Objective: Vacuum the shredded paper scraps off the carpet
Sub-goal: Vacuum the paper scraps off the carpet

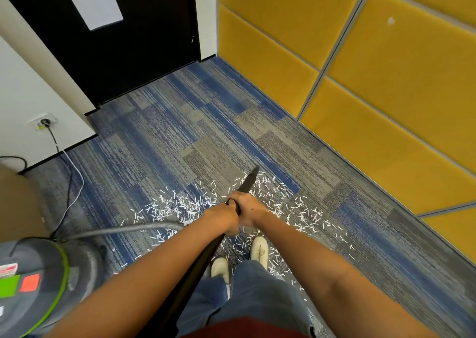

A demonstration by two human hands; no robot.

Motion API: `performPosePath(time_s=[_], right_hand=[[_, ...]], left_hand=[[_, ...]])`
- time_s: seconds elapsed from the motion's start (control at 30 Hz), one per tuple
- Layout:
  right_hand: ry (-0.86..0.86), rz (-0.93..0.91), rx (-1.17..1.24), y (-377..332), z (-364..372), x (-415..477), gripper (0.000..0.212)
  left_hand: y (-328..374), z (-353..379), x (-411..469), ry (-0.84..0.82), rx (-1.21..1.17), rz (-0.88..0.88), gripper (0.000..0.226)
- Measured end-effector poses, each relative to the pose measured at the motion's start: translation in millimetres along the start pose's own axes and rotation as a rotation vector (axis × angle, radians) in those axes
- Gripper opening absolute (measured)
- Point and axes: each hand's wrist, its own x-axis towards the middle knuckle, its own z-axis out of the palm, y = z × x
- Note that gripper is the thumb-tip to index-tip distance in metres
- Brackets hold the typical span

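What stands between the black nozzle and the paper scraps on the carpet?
Nothing visible does. The nozzle, gripped by the left hand and right hand, points at the scraps, which lie uncovered on the carpet. Only the person's shoes stand among the nearer ones.

Open carpet ahead; yellow wall panels right, vacuum canister left.

Bright, even indoor light, soft shadows, wide-angle bending at edges, slight blur.
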Motion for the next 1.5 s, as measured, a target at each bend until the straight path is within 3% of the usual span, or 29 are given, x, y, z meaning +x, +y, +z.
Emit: performPosePath(time_s=[0.43, 0.83, 0.97, 1.23, 1.5], right_hand=[[-0.045, -0.054, -0.024, -26, 10, 9, 0.021], [0.013, 0.038, -0.038, 20, -13, -27, 0.046], [0.02, 0.074, -0.051, 30, -18, -36, 0.045], [0.067, 0.094, -0.012, 41, -37, -43, 0.042], [0.091, 0.075, -0.192, 60, -78, -43, 0.049]], left_hand=[[-19, 9, -11, 0.012, -0.031, -0.084, 0.072], [27, -3, -10, 0.004, 0.075, 0.084, 0.081], [37, -8, -13, 0.009, 0.101, 0.112, 0.08], [58, -29, -8, 0.012, 0.138, 0.13, 0.075], [89, -69, -1, 0.001, 0.257, 0.123, 0.061]])
